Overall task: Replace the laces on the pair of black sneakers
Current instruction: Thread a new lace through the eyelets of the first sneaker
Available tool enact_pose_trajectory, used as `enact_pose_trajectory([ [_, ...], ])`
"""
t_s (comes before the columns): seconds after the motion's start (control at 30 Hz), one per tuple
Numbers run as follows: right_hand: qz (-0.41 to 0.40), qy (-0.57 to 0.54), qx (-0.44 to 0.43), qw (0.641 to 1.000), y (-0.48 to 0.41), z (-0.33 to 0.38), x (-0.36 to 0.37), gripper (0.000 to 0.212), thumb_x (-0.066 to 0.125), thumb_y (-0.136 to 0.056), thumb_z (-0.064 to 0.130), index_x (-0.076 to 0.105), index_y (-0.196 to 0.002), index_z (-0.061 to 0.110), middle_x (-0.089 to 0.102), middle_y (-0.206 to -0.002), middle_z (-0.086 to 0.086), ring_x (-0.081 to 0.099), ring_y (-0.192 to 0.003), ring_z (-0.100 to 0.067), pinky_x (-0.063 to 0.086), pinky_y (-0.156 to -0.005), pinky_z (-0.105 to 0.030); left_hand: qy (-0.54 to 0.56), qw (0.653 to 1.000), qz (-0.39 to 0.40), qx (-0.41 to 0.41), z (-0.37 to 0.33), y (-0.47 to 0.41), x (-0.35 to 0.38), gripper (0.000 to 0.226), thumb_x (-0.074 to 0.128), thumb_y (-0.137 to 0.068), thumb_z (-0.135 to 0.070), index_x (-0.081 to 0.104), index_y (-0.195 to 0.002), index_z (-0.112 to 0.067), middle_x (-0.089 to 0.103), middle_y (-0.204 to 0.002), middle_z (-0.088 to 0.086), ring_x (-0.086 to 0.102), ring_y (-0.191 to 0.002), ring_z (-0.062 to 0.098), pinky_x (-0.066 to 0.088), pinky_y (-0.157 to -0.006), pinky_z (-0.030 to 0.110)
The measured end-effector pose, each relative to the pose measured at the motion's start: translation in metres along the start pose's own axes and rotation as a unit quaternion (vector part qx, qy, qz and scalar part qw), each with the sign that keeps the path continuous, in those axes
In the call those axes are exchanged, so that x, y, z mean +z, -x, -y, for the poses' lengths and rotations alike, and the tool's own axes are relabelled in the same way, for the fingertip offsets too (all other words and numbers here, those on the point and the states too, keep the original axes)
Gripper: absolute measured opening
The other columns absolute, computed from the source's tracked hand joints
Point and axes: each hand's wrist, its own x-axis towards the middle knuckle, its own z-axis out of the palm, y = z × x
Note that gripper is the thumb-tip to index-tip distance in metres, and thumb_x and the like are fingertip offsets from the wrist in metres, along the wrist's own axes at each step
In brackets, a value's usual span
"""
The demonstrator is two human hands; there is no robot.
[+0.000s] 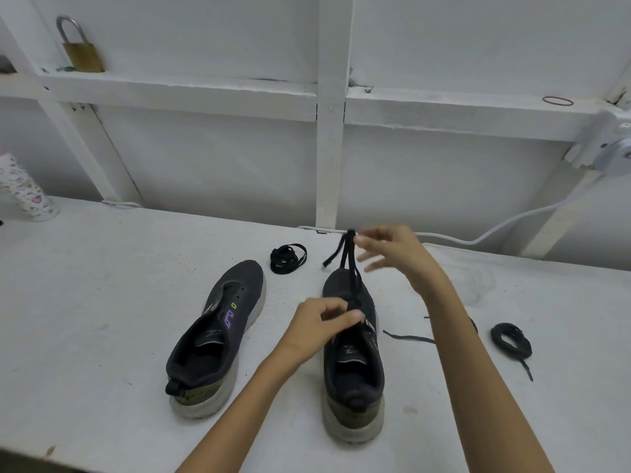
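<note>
White painted table (pixel 102 302), scuffed. White framed wall behind, brass padlock (pixel 82 46) on its ledge. Left hand (pixel 321 322) pinches the black lace (pixel 350 264) at the eyelets of the sneaker (pixel 355 370) beneath it. Right hand (pixel 392 254) pinches the lifted strands above the toe. Unlaced sneaker (pixel 211 336) lies left of the left hand, coiled lace (pixel 286 259) beyond it, second coil (pixel 510 339) right of the right forearm.

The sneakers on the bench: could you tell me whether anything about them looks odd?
The unlaced sneaker lies angled, eyelets bare; the other sneaker stands straight, its lace pulled up by the right hand. A loose lace strand trails beside it.
</note>
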Motion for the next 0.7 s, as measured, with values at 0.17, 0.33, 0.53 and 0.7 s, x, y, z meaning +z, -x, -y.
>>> enact_pose_trajectory([
  [0.17, 0.142, 0.077, 0.072, 0.984, 0.037, -0.028, -0.019, 0.024, 0.07, -0.089, 0.024, 0.073, -0.09, 0.001, 0.068, -0.079, -0.011, 0.062, -0.067, -0.019, 0.046, -0.053, -0.025, 0.066, 0.994, -0.078, 0.027, -0.022, -0.013, 0.0, 0.023, 0.069, -0.09, -0.023, 0.069, -0.077, -0.004, 0.063, -0.07, -0.001, 0.054, -0.07, 0.009, 0.042, -0.073, 0.024],
  [0.33, 0.17, 0.005, 0.037, 0.985, 0.058, -0.04, 0.008, 0.013, 0.074, -0.085, 0.014, 0.073, -0.072, 0.013, 0.054, -0.06, -0.013, 0.047, -0.052, -0.016, 0.036, -0.051, -0.023, 0.063, 0.994, -0.089, 0.032, -0.03, -0.019, 0.005, 0.018, 0.07, -0.088, -0.022, 0.073, -0.088, -0.004, 0.071, -0.085, 0.009, 0.065, -0.08, 0.017, 0.051, -0.08, 0.031],
  [0.53, 0.109, -0.045, 0.001, 0.993, 0.058, -0.039, 0.019, 0.017, 0.07, -0.088, 0.008, 0.068, -0.085, -0.008, 0.056, -0.063, -0.017, 0.045, -0.055, -0.025, 0.04, -0.054, -0.025, 0.137, 0.985, -0.101, 0.038, -0.011, -0.001, 0.014, 0.034, 0.069, -0.088, -0.026, 0.064, -0.12, -0.018, 0.07, -0.115, -0.001, 0.064, -0.11, 0.011, 0.05, -0.093, 0.02],
  [0.7, 0.107, -0.056, -0.001, 0.993, 0.057, -0.036, 0.018, 0.022, 0.06, -0.096, 0.009, 0.063, -0.101, -0.012, 0.068, -0.073, 0.004, 0.05, -0.063, -0.015, 0.04, -0.056, -0.024, -0.024, 0.997, -0.062, 0.048, 0.022, 0.012, 0.027, 0.052, 0.079, -0.076, -0.037, 0.056, -0.123, -0.032, 0.06, -0.122, -0.015, 0.054, -0.116, -0.004, 0.041, -0.093, 0.01],
])
